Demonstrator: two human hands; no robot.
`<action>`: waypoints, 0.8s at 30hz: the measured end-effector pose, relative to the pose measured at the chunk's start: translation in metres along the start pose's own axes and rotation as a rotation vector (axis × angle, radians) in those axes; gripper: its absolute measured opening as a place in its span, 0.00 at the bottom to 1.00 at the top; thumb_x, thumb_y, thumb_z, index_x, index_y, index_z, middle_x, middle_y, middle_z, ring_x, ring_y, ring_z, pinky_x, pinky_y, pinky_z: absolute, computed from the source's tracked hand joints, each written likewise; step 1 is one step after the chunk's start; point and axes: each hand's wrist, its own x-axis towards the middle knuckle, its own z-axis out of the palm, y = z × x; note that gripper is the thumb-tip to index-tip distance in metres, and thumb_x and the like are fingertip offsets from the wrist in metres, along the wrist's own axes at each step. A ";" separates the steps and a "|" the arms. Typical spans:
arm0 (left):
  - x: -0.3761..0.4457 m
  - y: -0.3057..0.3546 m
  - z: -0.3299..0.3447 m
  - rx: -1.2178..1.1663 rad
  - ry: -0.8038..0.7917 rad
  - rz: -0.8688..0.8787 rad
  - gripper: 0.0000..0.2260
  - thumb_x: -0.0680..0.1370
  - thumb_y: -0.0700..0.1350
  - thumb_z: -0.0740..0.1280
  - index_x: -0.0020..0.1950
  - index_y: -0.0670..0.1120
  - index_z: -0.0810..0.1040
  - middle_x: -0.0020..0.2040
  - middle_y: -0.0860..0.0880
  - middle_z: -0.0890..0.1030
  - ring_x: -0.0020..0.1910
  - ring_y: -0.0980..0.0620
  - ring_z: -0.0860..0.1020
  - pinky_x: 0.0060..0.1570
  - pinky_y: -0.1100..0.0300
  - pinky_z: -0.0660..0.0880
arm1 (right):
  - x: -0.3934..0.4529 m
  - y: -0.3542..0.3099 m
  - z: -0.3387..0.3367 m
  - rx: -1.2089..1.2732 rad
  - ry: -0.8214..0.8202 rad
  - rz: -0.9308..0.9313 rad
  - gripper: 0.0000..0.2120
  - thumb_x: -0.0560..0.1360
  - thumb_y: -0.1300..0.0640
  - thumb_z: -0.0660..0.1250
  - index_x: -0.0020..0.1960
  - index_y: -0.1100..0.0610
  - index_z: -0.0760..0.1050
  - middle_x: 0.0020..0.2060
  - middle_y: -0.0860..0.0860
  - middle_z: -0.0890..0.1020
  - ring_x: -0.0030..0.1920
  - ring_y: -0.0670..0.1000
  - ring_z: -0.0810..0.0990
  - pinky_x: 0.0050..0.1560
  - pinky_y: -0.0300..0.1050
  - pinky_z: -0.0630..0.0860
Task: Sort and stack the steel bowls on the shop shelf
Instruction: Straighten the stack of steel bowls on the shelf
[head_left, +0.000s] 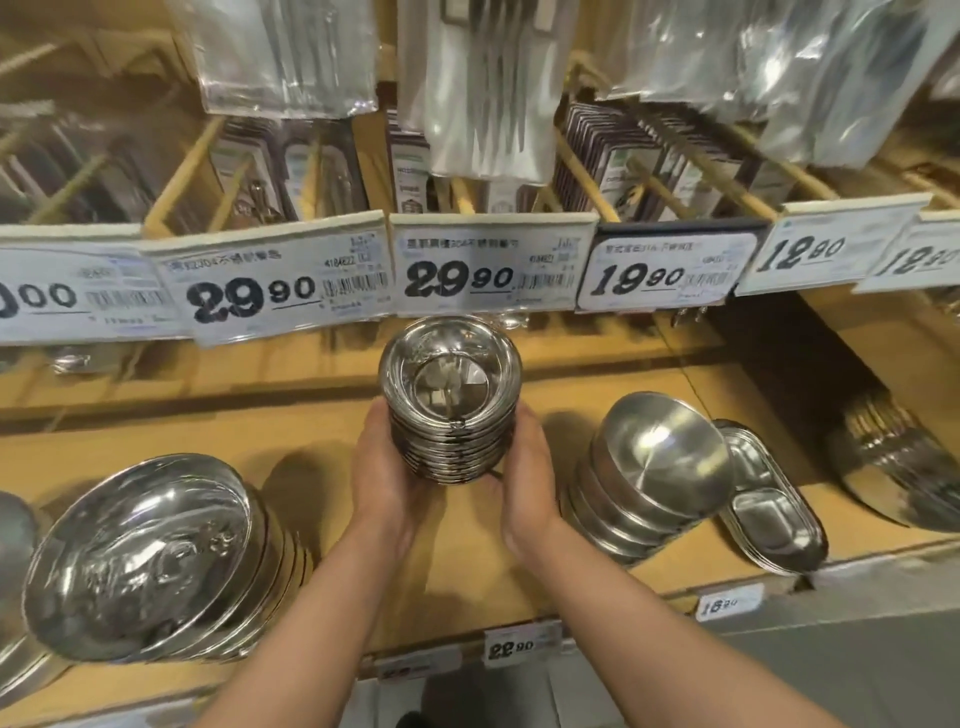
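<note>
Left hand (387, 470) and right hand (527, 483) clasp a stack (451, 397) of small steel bowls from both sides, fingers curled round its lower rims, at centre above the shelf (467, 561); whether its base touches the shelf cannot be told. Status: this stack looks nested and even; large bowls (150, 566) at 8 o'clock and a leaning pile (649, 467) at 3 o'clock appear grouped, the latter probably still to straighten. Trays (774, 514) sit just beside it; bowls at far 3 o'clock and far 9 o'clock are cut off; fingertips are hidden behind the stack.
</note>
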 end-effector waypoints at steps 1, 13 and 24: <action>0.003 0.000 0.000 0.007 0.003 0.003 0.14 0.84 0.51 0.56 0.45 0.50 0.78 0.29 0.58 0.82 0.26 0.65 0.79 0.35 0.58 0.75 | 0.003 0.000 0.001 -0.015 0.017 0.006 0.22 0.76 0.38 0.56 0.61 0.47 0.79 0.61 0.45 0.82 0.66 0.50 0.77 0.71 0.63 0.69; -0.023 -0.021 -0.017 0.111 0.035 0.002 0.18 0.85 0.53 0.56 0.45 0.49 0.82 0.37 0.55 0.85 0.38 0.61 0.83 0.54 0.53 0.77 | -0.033 0.002 -0.014 0.049 -0.087 0.206 0.13 0.83 0.42 0.54 0.65 0.39 0.70 0.56 0.33 0.75 0.54 0.36 0.72 0.68 0.53 0.68; -0.101 -0.094 -0.031 0.313 0.108 -0.258 0.15 0.83 0.53 0.61 0.52 0.43 0.80 0.48 0.41 0.83 0.49 0.44 0.81 0.55 0.47 0.78 | -0.121 -0.002 -0.191 -0.234 -0.238 0.559 0.13 0.83 0.53 0.56 0.60 0.55 0.76 0.42 0.47 0.84 0.49 0.48 0.83 0.48 0.47 0.83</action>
